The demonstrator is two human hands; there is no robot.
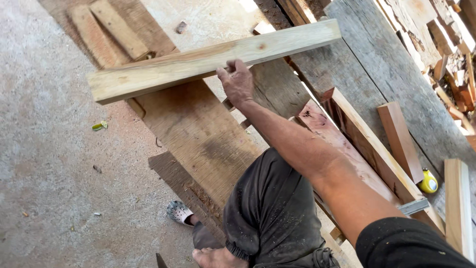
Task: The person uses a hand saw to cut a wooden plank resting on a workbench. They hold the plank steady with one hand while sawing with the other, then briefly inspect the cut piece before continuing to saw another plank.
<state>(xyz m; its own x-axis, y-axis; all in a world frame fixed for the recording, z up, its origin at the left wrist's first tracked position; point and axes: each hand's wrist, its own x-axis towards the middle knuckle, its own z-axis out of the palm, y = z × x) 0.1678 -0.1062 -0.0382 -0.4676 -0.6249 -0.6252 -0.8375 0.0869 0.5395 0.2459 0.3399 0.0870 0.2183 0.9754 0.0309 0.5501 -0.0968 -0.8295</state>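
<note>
Here, 1 bare arm reaches from the 5 o'clock corner toward the middle of the view, and the right hand (238, 83) grips a long pale wooden plank (213, 58) from below, fingers curled over its near edge, thumb side toward 9 o'clock. The plank is lifted clear of the pile and runs from about 9 o'clock to 2 o'clock, tilted slightly upward at its far end; the hand holds it near mid-length. The left hand is out of sight.

Below the plank lies a wide brown board (198, 134), flat on a stack, with 2 narrower slats (106, 30) beyond it toward 11 o'clock. At 3 o'clock, reddish planks (367, 144) lean edge-up, and a short reddish block (399, 139) lies just beside them on a grey weathered board (396, 64). A small yellow object (428, 181), rounded and seemingly a tape measure, sits at 4 o'clock beside a pale board (457, 203). No package or sign shows, only a small yellow-green scrap (99, 126) on the dusty concrete floor (54, 173) at 9 o'clock.

At 6 o'clock the person's knee in dark sawdust-specked shorts (267, 213) shows, with a foot in a grey perforated clog (179, 212).
</note>
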